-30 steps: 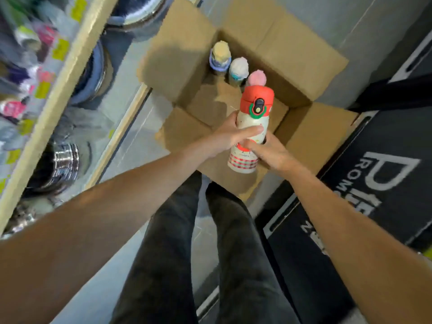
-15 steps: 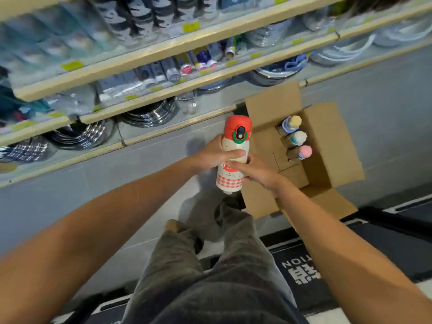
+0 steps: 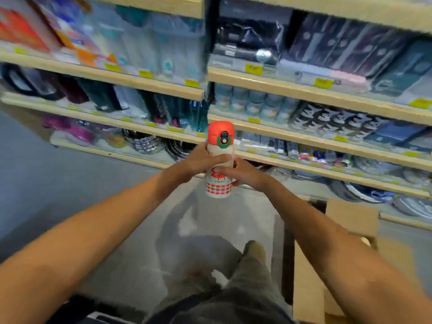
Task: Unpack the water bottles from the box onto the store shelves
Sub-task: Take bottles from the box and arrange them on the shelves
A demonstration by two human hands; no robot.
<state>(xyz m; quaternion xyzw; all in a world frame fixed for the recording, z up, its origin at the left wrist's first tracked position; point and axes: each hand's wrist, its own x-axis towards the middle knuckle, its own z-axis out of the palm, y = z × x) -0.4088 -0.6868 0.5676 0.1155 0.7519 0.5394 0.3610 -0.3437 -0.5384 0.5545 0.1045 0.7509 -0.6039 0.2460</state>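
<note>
Water bottle [image 3: 219, 160] upright, long axis vertical, red cap up, held mid-air before the shelves [image 3: 304, 94]. Left hand [image 3: 198, 163] and right hand [image 3: 238, 172] both wrap its body. Box [image 3: 350, 220] near right.

The shelves [image 3: 304, 92] hold blurred packaged goods [image 3: 350, 43] and steel bowls [image 3: 145, 141]; the cardboard box [image 3: 350, 216] sits on the grey floor [image 3: 70, 183].

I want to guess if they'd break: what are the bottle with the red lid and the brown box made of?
The tall cream water bottle with red lid: the lid looks like smooth plastic; the printed body may be coated metal or plastic, unclear. The brown box: dull, flat, folded flap, so probably cardboard.
</note>
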